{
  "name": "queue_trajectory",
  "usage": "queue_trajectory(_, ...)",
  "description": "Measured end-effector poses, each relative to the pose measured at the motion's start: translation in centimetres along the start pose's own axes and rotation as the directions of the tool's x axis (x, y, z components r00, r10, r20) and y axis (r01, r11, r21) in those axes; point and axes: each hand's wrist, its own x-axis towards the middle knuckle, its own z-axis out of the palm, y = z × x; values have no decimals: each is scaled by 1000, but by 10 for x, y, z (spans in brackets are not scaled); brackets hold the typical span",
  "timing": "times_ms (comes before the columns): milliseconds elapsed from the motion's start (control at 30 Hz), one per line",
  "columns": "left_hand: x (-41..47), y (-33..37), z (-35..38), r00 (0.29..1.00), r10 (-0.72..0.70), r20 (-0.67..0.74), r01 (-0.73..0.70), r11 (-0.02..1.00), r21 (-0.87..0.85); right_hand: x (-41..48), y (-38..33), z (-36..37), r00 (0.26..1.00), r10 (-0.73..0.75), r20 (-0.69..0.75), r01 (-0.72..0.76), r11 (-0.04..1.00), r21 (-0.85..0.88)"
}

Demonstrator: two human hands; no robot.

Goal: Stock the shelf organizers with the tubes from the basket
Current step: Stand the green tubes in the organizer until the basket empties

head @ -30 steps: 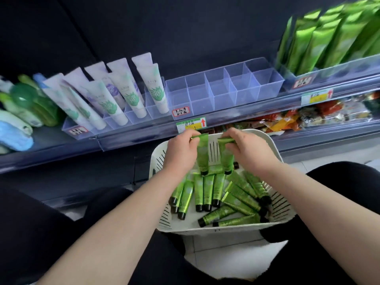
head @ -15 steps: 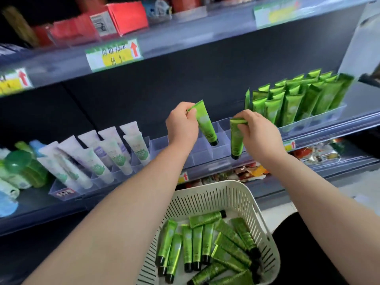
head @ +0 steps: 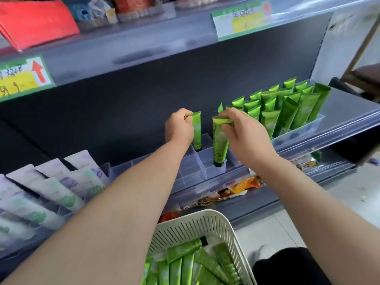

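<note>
Glossy green tubes (head: 221,140) (black caps), a slotted cream basket (head: 197,225), white-and-lilac tubes (head: 61,190), a red-arrowed yellow label (head: 22,79).

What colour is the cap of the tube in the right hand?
Black cap on a green tube pinched by the right hand; head view shows it best.

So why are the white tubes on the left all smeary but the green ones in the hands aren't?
Head view: the white tubes sit at the frame's edge, smeared by what looks like motion blur, like the price label; the green tubes in the left hand and right hand are central and sharper.
</note>
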Motion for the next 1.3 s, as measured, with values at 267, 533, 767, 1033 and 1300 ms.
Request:
queue_trajectory(267, 1, -5, -5, 998, -12, 61, 11, 1000, 17, 12, -3, 9, 999, -27, -39, 27, 1000, 8)
queue_trajectory(533, -40, -25, -26, 1000, 20, 1, -20, 1000, -10, 39, -17, 31, 996, -59, -62, 55, 997, -60)
queue_trajectory(767, -61, -43, -43, 989, 90, 115, -99, 992, 78, 52, -6, 57, 998, 60, 33, -56, 990, -129)
queue_trajectory(1033, -72, -47, -51, 973, 138, 185, -170, 971, 170, 40, 2, 74, 992, 117, 44, -103, 966, -238)
queue_trajectory(1300, -85, -59, -64, 893, 331, 304, -446, 737, 508, 23, -14, 59, 996, -91, 23, 93, 914, -395)
